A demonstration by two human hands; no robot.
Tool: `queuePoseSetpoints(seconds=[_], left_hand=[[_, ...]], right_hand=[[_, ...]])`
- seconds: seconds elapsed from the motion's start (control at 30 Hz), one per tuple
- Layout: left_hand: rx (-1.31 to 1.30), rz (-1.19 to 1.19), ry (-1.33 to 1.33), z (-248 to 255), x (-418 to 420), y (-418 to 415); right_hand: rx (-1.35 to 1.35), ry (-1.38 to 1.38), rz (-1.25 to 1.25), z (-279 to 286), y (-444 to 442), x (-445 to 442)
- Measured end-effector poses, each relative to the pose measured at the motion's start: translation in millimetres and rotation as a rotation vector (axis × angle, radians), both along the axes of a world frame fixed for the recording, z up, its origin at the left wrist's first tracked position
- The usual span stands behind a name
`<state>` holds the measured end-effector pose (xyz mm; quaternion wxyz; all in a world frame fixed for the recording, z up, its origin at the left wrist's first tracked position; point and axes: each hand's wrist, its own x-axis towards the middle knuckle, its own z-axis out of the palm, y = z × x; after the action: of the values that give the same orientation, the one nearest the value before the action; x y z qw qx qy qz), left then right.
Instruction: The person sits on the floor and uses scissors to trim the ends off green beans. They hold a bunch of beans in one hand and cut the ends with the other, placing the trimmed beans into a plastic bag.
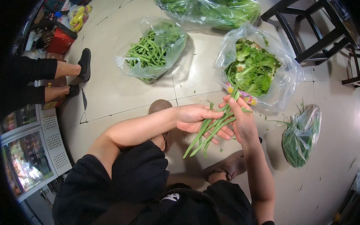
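Several long green beans (216,124) lie across the fingers of my left hand (195,117), its thumb resting over them. My right hand (243,117) pinches the upper ends of some beans between thumb and fingers. Just beyond the hands stands an open clear plastic bag (286,84) with leafy green scraps (255,67) in it. Farther left, another open plastic bag (178,48) holds a heap of green beans (149,51). Both bags rest on the tiled floor.
A large clear bag of leafy greens (210,7) lies at the far side. To the right is a bag of thin green stalks (302,140). A dark wooden stool (311,49) stands upper right. At left are another person's legs (60,69) and a glass-fronted cabinet (28,159).
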<state>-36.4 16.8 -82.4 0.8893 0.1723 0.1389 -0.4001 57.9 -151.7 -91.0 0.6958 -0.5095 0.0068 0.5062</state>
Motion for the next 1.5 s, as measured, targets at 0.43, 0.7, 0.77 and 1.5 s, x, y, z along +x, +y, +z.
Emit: queuePoseSetpoints(seconds=[0.43,0.7,0.77,1.5], left_hand=[[0.005,0.186,-0.104,-18,-5,10],[0.236,0.085,-0.07,-20,-18,-1],[0.303,0.112,-0.095,-22,-18,3],[0.452,0.427,0.012,-12,-26,21]], right_hand=[[-0.137,-0.245,0.245,16,14,-13],[-0.091,-0.265,0.288,-10,0,-12],[-0.054,-0.165,0.241,-57,-26,-7],[-0.729,-1.374,0.775,-181,-209,-13]])
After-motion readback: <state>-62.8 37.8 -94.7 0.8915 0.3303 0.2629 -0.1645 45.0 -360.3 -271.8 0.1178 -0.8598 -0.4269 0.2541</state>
